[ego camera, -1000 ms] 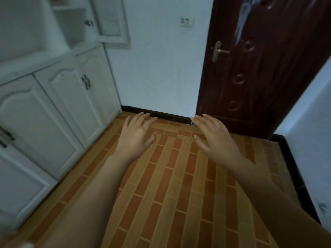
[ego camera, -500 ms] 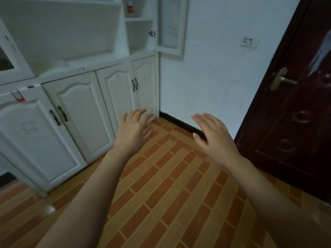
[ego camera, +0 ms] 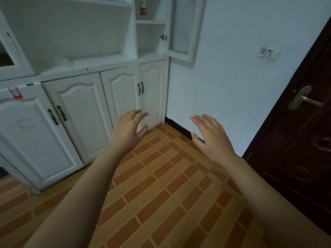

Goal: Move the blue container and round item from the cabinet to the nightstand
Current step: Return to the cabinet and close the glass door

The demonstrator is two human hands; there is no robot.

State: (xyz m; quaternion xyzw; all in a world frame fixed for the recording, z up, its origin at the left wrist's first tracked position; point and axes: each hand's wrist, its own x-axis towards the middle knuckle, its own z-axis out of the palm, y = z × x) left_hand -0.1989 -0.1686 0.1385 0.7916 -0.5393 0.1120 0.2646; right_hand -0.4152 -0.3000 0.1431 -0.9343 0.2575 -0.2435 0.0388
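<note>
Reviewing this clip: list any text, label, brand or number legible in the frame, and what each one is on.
No text can be read in this frame.
Red and white container on the upper cabinet shelf: label too blurred to read.
Red tag on the cabinet's counter edge: no legible print.
Embossed mark on the lower left cabinet door: shape only, not readable.

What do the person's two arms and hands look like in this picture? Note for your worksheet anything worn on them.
Both forearms are bare as far as the frame shows, with no sleeves in view. The left hand and the right hand wear no gloves, and no rings, watch, bracelets or markings can be seen on the fingers or wrists.
</note>
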